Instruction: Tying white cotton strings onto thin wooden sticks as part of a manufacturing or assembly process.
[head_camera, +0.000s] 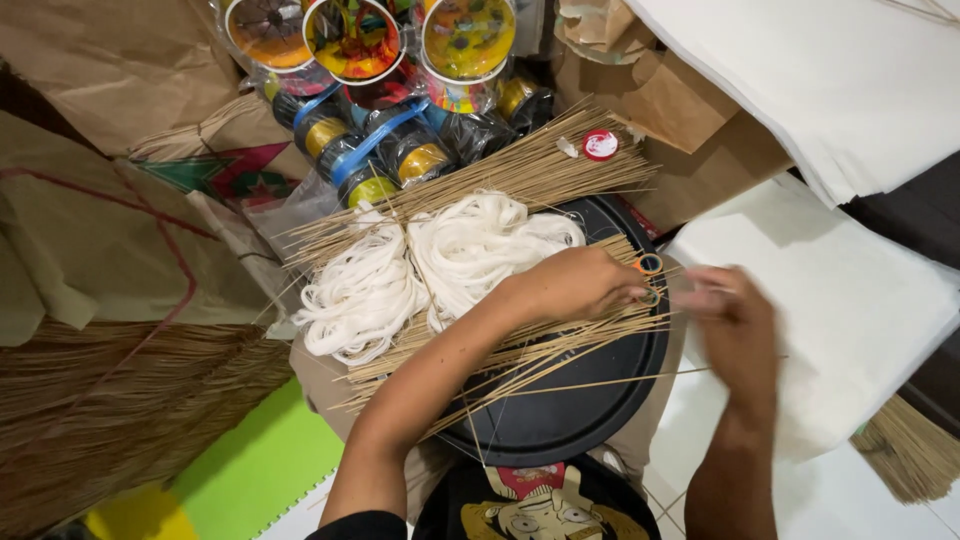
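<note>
Left hand (580, 285) gripped scissors (650, 280) over sticks (560, 340) on the tray (560, 420); right hand (735, 320) blurred, fingers' state unclear. Risk: loose sticks could slide off, centre frame

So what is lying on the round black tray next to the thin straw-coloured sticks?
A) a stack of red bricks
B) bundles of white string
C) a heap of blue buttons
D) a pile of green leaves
B: two loose bundles of white string rest against the thin straw-coloured sticks on the round black tray, just beyond the left hand.
</note>
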